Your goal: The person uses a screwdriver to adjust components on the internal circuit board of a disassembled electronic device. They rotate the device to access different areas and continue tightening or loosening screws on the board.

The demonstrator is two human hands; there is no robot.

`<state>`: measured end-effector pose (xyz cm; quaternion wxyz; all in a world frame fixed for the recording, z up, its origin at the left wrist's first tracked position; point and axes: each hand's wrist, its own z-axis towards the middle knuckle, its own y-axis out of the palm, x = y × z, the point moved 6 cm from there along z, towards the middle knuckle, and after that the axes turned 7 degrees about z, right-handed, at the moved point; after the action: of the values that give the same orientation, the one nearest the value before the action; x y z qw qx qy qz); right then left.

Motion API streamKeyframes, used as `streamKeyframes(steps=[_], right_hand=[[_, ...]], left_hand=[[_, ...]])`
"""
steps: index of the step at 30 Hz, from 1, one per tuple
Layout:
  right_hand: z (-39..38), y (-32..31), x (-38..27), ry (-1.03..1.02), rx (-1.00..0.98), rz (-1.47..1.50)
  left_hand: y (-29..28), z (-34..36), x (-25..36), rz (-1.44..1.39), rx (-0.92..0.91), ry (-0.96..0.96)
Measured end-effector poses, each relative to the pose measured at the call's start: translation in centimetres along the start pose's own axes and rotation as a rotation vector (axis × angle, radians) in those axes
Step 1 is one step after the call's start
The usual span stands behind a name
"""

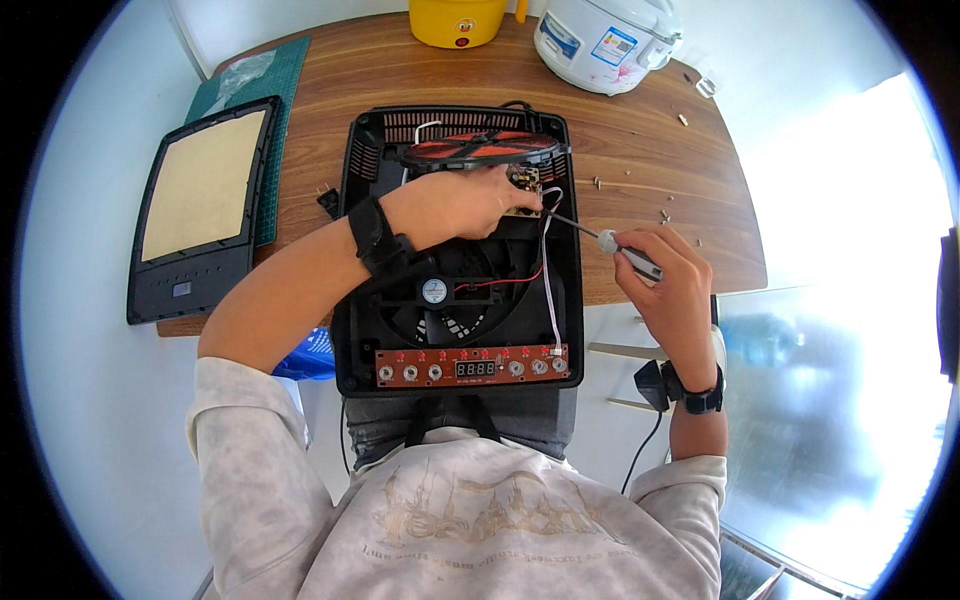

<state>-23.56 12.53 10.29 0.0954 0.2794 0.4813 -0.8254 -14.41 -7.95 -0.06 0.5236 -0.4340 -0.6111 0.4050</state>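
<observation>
A: In the head view, what lies in the middle of the wooden table (640, 150)?

B: An opened black cooker base (458, 250), lid off, with its insides showing. Everything else sits around it.

A: Where is the left hand (455, 205)?

B: Over the upper middle of the cooker base, fingers curled down onto a small circuit board (524, 182) just below the raised copper coil (485, 148). It looks closed on the board's edge, though the fingertips are partly hidden.

A: And the right hand (660, 275)?

B: At the right edge of the cooker base, wrapped tight around the handle of a screwdriver (610, 240). The thin shaft slants up and left, its tip near the circuit board beside the left fingers.

A: What else is inside the cooker base?

B: A round fan (435, 292) sits at its centre, and a brown control board (472, 366) with a small display runs along its near edge. White and red wires (548, 270) run between them.

A: And outside it?

B: To the left of the cooker base lies the removed top panel (200, 210), partly on a green mat (262, 75). Behind it stand a yellow pot (457, 20) and a white rice cooker (605, 40). Small screws (665, 215) are scattered to its right
</observation>
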Motion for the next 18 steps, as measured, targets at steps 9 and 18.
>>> streamKeyframes(steps=[9, 18], right_hand=[[0.0, 0.0, 0.1, -0.019, 0.004, -0.023], [-0.1, 0.1, 0.1, 0.001, 0.002, -0.005]], left_hand=[[1.5, 1.2, -0.9, -0.043, -0.034, -0.003], [1.3, 1.0, -0.7, 0.015, -0.085, 0.020]])
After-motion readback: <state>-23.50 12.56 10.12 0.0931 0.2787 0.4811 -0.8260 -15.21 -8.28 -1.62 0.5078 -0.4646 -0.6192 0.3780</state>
